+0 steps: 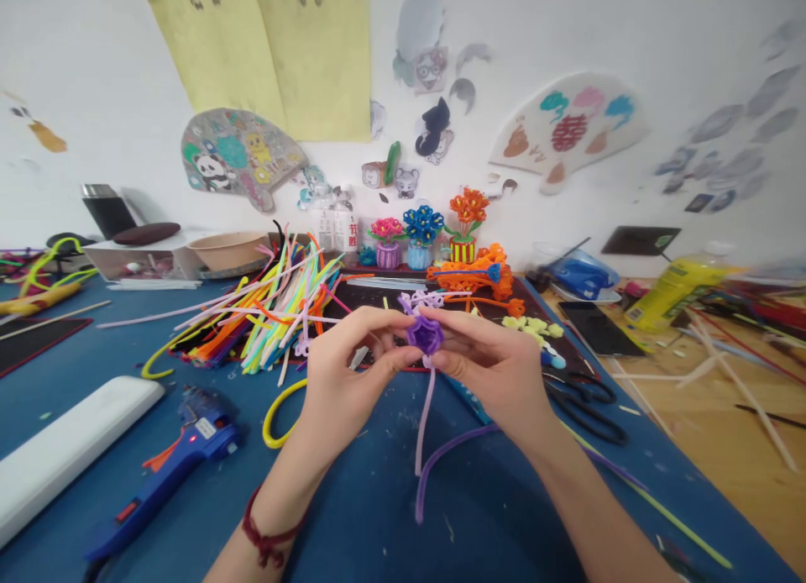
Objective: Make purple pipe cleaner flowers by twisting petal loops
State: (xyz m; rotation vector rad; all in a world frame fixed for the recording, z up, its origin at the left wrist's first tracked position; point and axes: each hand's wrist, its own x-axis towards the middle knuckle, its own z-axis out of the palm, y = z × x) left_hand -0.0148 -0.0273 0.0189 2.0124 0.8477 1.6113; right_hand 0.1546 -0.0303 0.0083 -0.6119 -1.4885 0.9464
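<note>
Between my two hands is a small purple pipe cleaner flower (pixel 426 334), a ring of dark purple with lighter lilac loops behind it. My left hand (pixel 362 356) pinches its left side between thumb and fingers. On the other side, my right hand (pixel 494 365) grips it the same way. A lilac pipe cleaner (pixel 424 423) hangs down below the flower. Under my right hand, a purple pipe cleaner (pixel 434 465) curves over the blue mat. Beside my left wrist lies a yellow pipe cleaner (pixel 270 419) bent in a curve.
A blue glue gun (pixel 180 474) with a red light lies left, next to a long white case (pixel 75 449). Loose pipe cleaners (pixel 277 306) are heaped behind my left hand. Black scissors (pixel 588 402) and a phone (pixel 598 329) lie right. Small potted pipe cleaner flowers (pixel 423 230) stand by the wall.
</note>
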